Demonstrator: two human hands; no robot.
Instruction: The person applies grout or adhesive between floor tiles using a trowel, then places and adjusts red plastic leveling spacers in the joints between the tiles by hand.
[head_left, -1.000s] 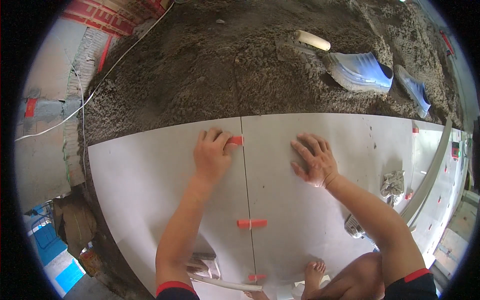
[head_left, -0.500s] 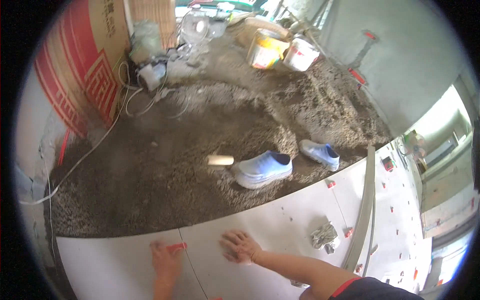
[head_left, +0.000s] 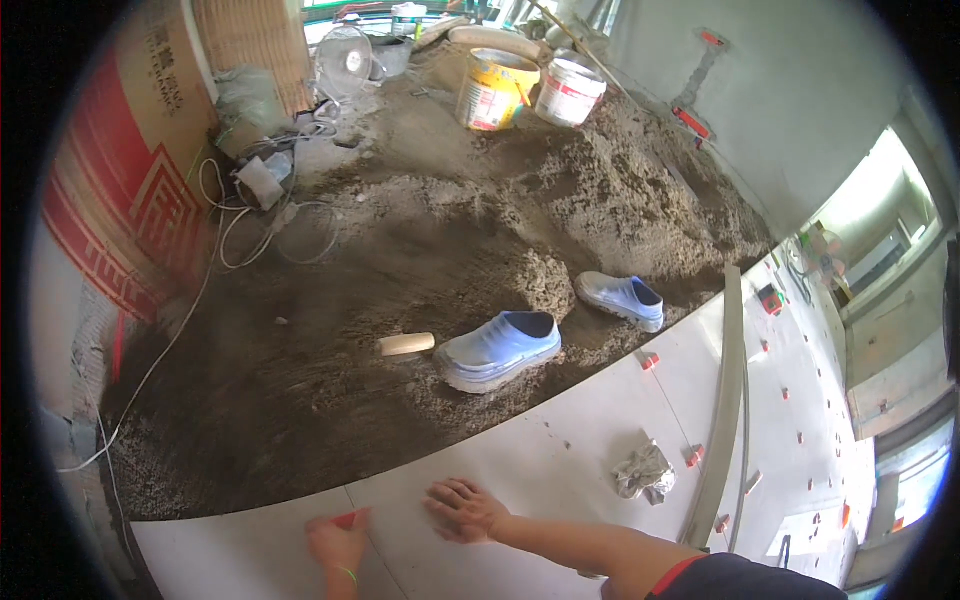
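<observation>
My left hand (head_left: 338,540) is closed on a small red tile-levelling wedge (head_left: 347,519), at the joint between two pale floor tiles near the front edge. Its fingers cover part of the wedge. To the right of that joint, my right hand (head_left: 463,508) lies flat on the pale tile (head_left: 540,450), fingers spread, holding nothing. A crumpled grey cloth or bag (head_left: 645,472) lies on the tiles farther right.
Dark mortar bed (head_left: 250,400) borders the tiles, with blue-white clogs (head_left: 500,350) and a pale wooden handle (head_left: 406,344) on it. A long straightedge (head_left: 722,420) crosses the tiles, among red wedges (head_left: 695,456). Behind stand a yellow bucket (head_left: 495,92) and white bucket (head_left: 570,92).
The view has shifted, so the surroundings sit farther left. More of the red wedge is now covered by my left hand. My right hand stays flat on the tile.
</observation>
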